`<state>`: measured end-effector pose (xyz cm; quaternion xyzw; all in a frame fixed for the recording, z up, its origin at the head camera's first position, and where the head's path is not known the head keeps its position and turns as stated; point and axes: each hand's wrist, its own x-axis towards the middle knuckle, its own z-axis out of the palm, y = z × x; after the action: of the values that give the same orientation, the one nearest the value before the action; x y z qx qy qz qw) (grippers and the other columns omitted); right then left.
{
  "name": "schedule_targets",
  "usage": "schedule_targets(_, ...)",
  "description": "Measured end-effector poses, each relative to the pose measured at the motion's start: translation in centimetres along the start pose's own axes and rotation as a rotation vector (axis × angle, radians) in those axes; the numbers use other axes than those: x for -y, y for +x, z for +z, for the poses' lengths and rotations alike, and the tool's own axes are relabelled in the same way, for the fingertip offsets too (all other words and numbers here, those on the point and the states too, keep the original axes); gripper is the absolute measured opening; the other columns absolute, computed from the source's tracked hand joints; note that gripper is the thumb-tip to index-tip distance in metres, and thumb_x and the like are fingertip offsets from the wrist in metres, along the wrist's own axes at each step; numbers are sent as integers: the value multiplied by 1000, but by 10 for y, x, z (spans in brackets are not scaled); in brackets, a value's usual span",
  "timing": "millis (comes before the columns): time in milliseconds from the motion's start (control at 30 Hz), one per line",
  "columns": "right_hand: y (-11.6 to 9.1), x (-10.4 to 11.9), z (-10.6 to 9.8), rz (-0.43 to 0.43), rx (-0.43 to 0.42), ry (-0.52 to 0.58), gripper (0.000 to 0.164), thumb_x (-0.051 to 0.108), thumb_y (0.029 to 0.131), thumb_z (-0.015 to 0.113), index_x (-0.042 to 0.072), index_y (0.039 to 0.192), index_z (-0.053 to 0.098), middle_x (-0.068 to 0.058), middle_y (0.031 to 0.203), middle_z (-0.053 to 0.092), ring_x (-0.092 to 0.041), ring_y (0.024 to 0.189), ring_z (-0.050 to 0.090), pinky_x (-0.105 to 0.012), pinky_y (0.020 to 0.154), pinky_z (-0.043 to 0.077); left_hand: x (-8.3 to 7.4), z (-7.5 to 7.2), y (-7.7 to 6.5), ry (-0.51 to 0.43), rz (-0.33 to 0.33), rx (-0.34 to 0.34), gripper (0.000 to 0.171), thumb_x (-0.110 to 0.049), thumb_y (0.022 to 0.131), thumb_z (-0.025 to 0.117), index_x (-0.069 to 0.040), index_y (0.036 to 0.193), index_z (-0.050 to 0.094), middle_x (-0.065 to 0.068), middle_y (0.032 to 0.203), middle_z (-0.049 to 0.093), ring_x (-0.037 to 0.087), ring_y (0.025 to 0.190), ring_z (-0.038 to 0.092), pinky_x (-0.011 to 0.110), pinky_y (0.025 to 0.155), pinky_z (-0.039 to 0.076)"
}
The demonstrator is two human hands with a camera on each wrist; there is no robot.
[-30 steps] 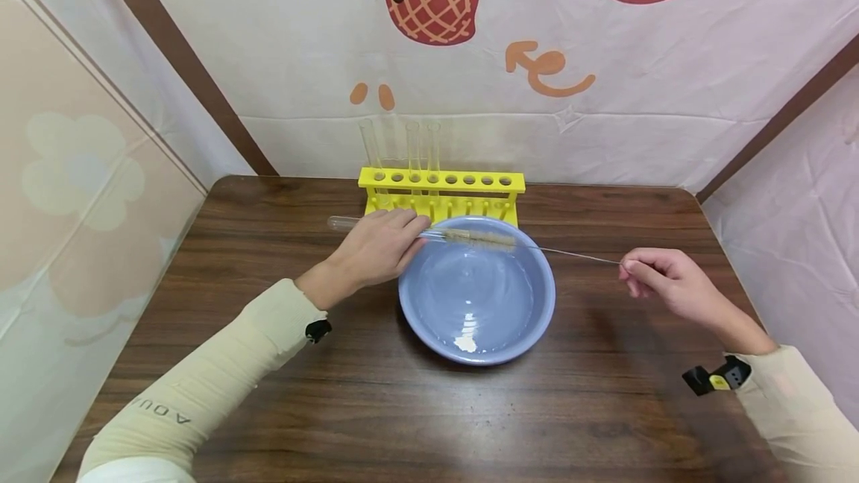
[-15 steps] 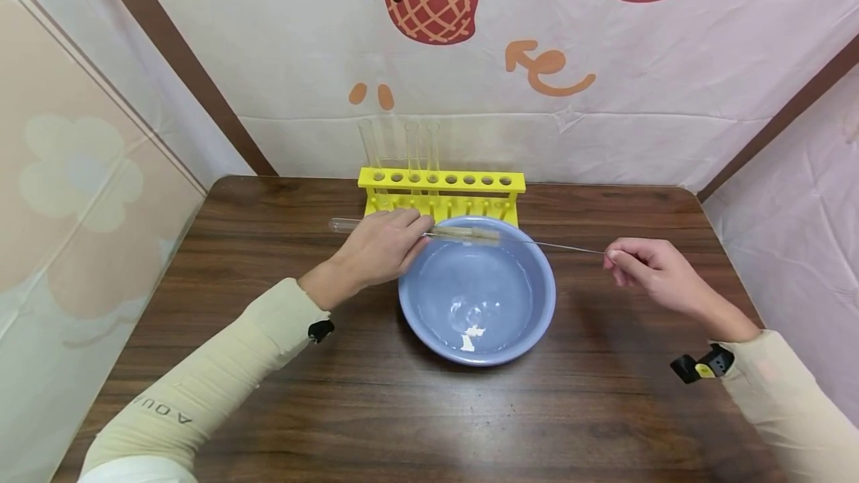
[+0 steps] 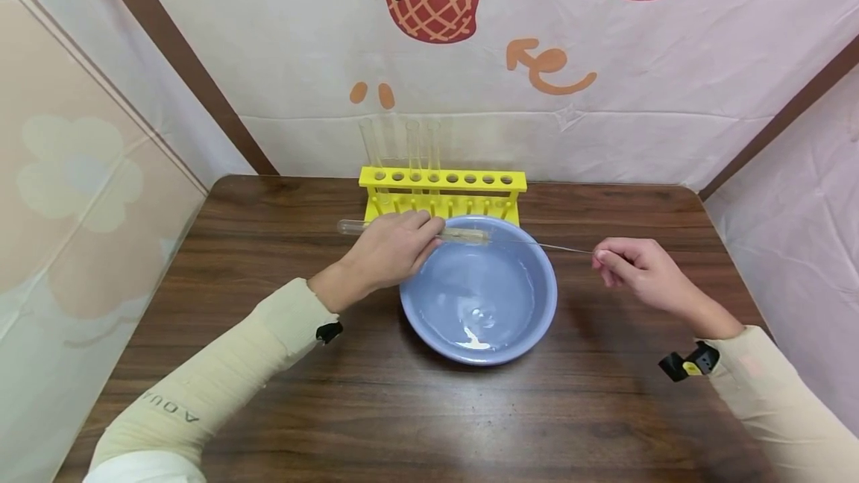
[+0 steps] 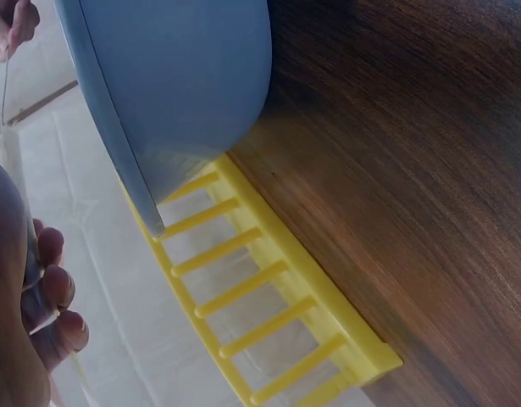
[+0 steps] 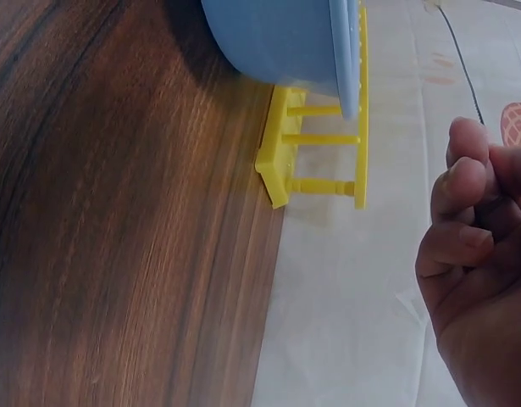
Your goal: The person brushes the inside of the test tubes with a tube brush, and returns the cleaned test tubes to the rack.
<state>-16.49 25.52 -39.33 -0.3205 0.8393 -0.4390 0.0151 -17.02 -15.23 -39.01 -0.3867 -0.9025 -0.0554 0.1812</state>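
Gripping a glass test tube (image 3: 350,227) with curled fingers of the left hand (image 3: 389,250), over the far-left rim of the blue basin (image 3: 478,357). Pinching the thin wire (image 3: 567,248) of the test-tube brush (image 3: 467,235) in the right hand (image 3: 637,269). Possible, perhaps, to bend this wire or lose the tube, if pushing crookedly.

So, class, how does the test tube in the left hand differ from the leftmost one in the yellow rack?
The held tube lies sideways, reaching over the blue basin; the leftmost racked tube stands with a slight lean. The left hand grips the held tube, while the yellow rack supports the leftmost racked tube. The held tube has a brush in it; none shows in the leftmost racked tube. Both are clear and slender.
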Motion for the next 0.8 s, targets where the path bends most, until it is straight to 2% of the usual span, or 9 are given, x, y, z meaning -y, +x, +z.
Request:
schedule_targets(333, 6, 5, 5, 10, 14, -39, 27, -8, 101, 54, 12, 87, 65, 6, 65, 57, -10, 55, 53, -23, 47, 42, -3, 1, 5, 8, -3, -3, 16, -26, 104, 58, -10, 105, 59, 4, 82, 55, 19, 65, 51, 32, 55, 44)
schedule_targets(800, 27, 18, 21, 22, 55, -56, 23, 1, 102, 59, 15, 86, 66, 9, 61, 55, -7, 50, 46, -24, 45, 38, -12, 4, 15, 1, 28, -34, 16, -26, 103, 59, -10, 105, 60, 4, 81, 57, 21, 65, 56, 34, 54, 47)
